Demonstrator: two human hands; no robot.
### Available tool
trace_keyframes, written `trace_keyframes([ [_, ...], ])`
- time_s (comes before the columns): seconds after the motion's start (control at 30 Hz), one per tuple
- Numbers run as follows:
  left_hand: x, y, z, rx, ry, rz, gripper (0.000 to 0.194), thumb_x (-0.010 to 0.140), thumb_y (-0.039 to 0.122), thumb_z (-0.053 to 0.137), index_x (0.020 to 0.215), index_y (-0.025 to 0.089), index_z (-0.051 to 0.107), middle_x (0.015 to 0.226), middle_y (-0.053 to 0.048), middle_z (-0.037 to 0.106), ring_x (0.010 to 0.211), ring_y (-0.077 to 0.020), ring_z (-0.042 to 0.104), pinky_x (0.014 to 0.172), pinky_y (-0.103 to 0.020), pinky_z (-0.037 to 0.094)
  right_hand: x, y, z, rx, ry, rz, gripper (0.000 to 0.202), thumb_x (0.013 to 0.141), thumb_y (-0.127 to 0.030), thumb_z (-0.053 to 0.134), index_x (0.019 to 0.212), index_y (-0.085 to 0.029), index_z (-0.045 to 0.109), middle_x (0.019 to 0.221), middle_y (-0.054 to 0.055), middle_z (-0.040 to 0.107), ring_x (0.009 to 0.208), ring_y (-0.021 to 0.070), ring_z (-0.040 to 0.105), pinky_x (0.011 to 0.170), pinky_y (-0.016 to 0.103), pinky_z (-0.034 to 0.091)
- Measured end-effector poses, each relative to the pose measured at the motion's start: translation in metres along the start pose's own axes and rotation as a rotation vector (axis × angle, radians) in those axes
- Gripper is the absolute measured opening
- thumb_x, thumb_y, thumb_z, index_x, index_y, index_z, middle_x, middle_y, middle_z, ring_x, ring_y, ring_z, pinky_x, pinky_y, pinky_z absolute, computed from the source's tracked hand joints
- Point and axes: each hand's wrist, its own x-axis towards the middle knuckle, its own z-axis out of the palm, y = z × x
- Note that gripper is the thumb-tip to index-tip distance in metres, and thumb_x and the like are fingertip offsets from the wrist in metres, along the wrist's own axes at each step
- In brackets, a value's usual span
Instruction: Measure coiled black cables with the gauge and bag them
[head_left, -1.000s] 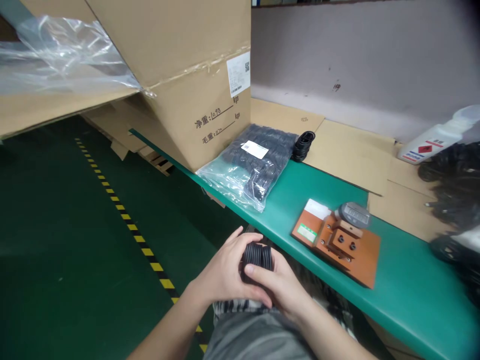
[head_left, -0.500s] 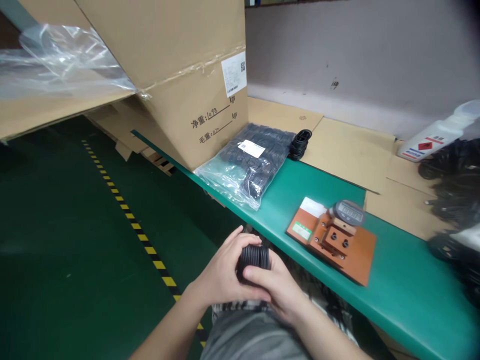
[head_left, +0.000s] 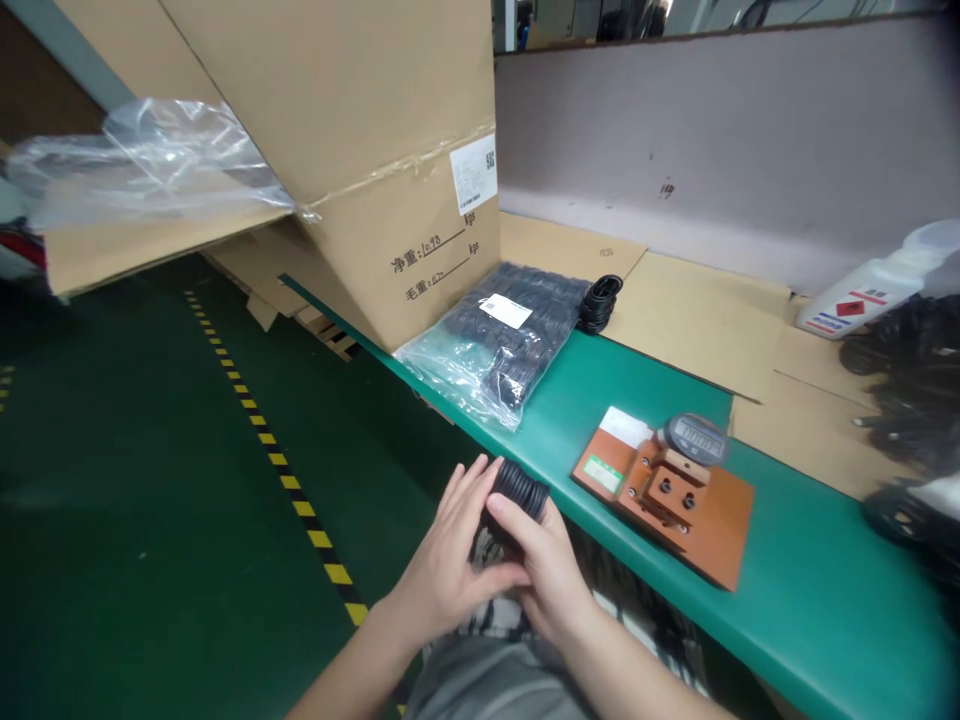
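Note:
A coiled black cable [head_left: 519,487] is between my two hands, above my lap and just off the table's front edge. My left hand [head_left: 454,550] presses along its left side with the fingers fairly straight. Around the right side of the coil closes my right hand [head_left: 544,555], its thumb across the front. Part of the coil is hidden by the fingers. On the green table [head_left: 637,375] lies a clear bag of black coiled cables [head_left: 525,310] with a white label. Beside that bag rests one loose cable coil [head_left: 600,303].
An orange fixture with a digital gauge [head_left: 686,470] sits to the right on the table. A large carton [head_left: 420,210] stands at the left. Cardboard sheets [head_left: 697,315], a white bottle [head_left: 862,295] and piled black cables [head_left: 915,400] are along the back and right.
The coil has tilted and risen slightly toward the table edge. My left fingers have straightened along it. The view has shifted a little, so the surroundings sit lower.

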Motion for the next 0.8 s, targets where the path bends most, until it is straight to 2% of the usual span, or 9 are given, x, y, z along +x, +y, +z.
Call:
trace_keyframes([
  [0.1, -0.005, 0.002, -0.008, 0.008, 0.019, -0.027, 0.09, 0.093, 0.035, 0.062, 0.158, 0.035, -0.001, 0.163, -0.014, 0.028, 0.149, -0.0365, 0.024, 0.118, -0.059, 0.03, 0.001, 0.005, 0.0, -0.056, -0.073, 0.022, 0.057, 0.067, -0.039, 0.088, 0.115, -0.02, 0.065, 0.117, 0.008, 0.07, 0.114, 0.028, 0.063, 0.105, 0.043, 0.046],
  [0.2, -0.008, 0.005, -0.011, 0.004, 0.085, -0.023, 0.088, 0.092, 0.024, 0.059, 0.159, 0.032, 0.001, 0.163, -0.013, 0.028, 0.146, -0.0344, 0.032, 0.117, -0.052, 0.036, 0.001, 0.009, 0.0, -0.086, -0.134, -0.007, 0.055, 0.073, -0.047, 0.082, 0.118, -0.023, 0.063, 0.121, 0.007, 0.068, 0.121, 0.0269, 0.059, 0.111, 0.042, 0.041],
  [0.3, -0.009, 0.006, -0.006, 0.021, 0.195, -0.032, 0.09, 0.085, 0.018, 0.063, 0.158, 0.03, 0.012, 0.159, -0.012, 0.036, 0.143, -0.0343, 0.04, 0.115, -0.05, 0.04, 0.001, 0.008, 0.005, -0.125, -0.117, -0.021, 0.051, 0.079, -0.049, 0.077, 0.119, -0.023, 0.062, 0.118, 0.005, 0.068, 0.118, 0.0252, 0.06, 0.11, 0.04, 0.042],
  [0.43, -0.006, 0.002, 0.003, -0.067, 0.352, -0.2, 0.084, 0.079, 0.018, 0.068, 0.153, 0.028, 0.031, 0.149, -0.01, 0.05, 0.133, -0.0326, 0.053, 0.111, -0.049, 0.045, 0.002, 0.001, 0.014, -0.173, -0.153, 0.007, 0.055, 0.077, -0.05, 0.079, 0.12, -0.02, 0.062, 0.117, 0.006, 0.069, 0.116, 0.0254, 0.061, 0.106, 0.039, 0.045],
  [0.57, 0.004, -0.004, 0.0, -0.454, 0.417, -0.404, 0.066, 0.083, 0.029, 0.068, 0.144, 0.021, 0.045, 0.146, -0.012, 0.054, 0.132, -0.0318, 0.053, 0.111, -0.046, 0.045, 0.005, -0.003, 0.018, -0.236, -0.237, 0.019, 0.06, 0.081, -0.051, 0.075, 0.13, -0.021, 0.058, 0.127, 0.006, 0.065, 0.125, 0.0234, 0.055, 0.108, 0.035, 0.042],
  [0.63, 0.01, -0.008, -0.005, -0.711, 0.446, -0.493, 0.062, 0.083, 0.034, 0.07, 0.139, 0.017, 0.05, 0.141, -0.014, 0.059, 0.131, -0.0322, 0.054, 0.111, -0.045, 0.045, 0.008, -0.002, 0.019, -0.31, -0.263, 0.052, 0.061, 0.086, -0.057, 0.066, 0.135, -0.023, 0.054, 0.132, 0.006, 0.062, 0.125, 0.0236, 0.055, 0.102, 0.035, 0.046],
  [0.73, 0.015, -0.013, -0.011, -1.044, 0.518, -0.655, 0.061, 0.081, 0.034, 0.072, 0.136, 0.016, 0.052, 0.131, -0.014, 0.067, 0.126, -0.0331, 0.059, 0.107, -0.048, 0.048, 0.014, 0.002, 0.015, -0.498, -0.283, 0.08, 0.063, 0.089, -0.062, 0.057, 0.138, -0.023, 0.052, 0.135, 0.01, 0.059, 0.11, 0.0243, 0.062, 0.086, 0.036, 0.052],
  [0.8, 0.016, -0.017, -0.014, -1.245, 0.547, -0.73, 0.052, 0.082, 0.033, 0.068, 0.129, 0.014, 0.058, 0.123, -0.014, 0.071, 0.122, -0.0325, 0.062, 0.105, -0.047, 0.05, 0.018, 0.005, 0.01, -0.593, -0.294, 0.019, 0.061, 0.087, -0.057, 0.063, 0.135, -0.021, 0.056, 0.136, 0.011, 0.058, 0.097, 0.0209, 0.064, 0.083, 0.035, 0.051],
])
